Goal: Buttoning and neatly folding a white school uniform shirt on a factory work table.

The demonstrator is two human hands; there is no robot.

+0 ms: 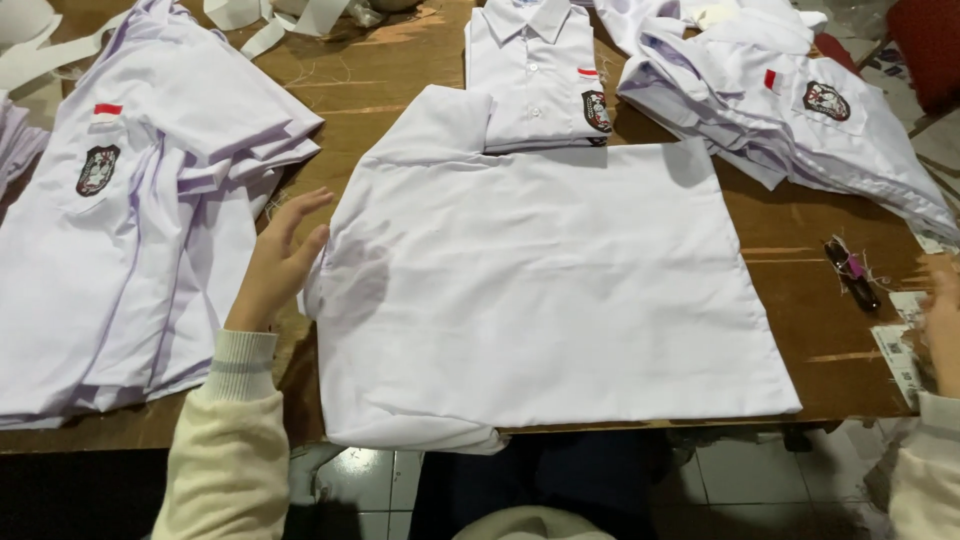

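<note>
The left hand [278,262], fingers apart, presses the white shirt's [540,290] left edge on the table [790,270]; the right hand [942,318] rests open near paper tags [897,358]. The overhanging hem could drag the shirt off.

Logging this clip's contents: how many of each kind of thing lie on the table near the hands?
Flat white shirt: 1
Folded shirt: 1
Shirt piles: 2
Dark pen-like tool: 1
Paper tags: 1 cluster
Total: 6

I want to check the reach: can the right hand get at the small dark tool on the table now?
Probably yes. The right hand rests by the paper tags, and the dark tool lies uncovered beside it on bare table.
</note>
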